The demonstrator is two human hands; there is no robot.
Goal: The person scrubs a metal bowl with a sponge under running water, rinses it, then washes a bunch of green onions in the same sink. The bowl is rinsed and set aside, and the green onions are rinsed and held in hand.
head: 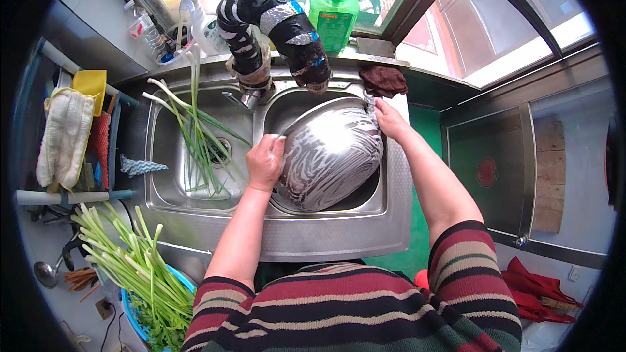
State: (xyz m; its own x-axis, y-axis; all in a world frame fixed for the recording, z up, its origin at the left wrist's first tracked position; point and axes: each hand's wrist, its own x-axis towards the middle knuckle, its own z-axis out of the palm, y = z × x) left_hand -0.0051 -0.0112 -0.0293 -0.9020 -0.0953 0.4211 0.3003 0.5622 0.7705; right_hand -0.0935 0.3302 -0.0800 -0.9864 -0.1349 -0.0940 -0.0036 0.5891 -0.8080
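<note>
A large round metal basin (326,166), its curved outer side streaked with white suds, tilts in the right bowl of a steel double sink (332,230). Its left rim is gripped by my left hand (264,162), which has foam on the fingers. At the basin's upper right edge, my right hand (390,120) holds a greyish scourer (370,106), probably steel wool, against the metal. Above the basin hangs a faucet (281,14) wrapped in black and silver tape. Several green onions (198,127) lie in the left bowl, partly over its drain.
A green pump bottle (335,22) stands on the windowsill, with a dark brown cloth (384,81) below it at the sink's corner. A blue basket (132,310) holds leafy celery-like stalks (132,259) at lower left. Cloths (66,137) hang on a rack at the left.
</note>
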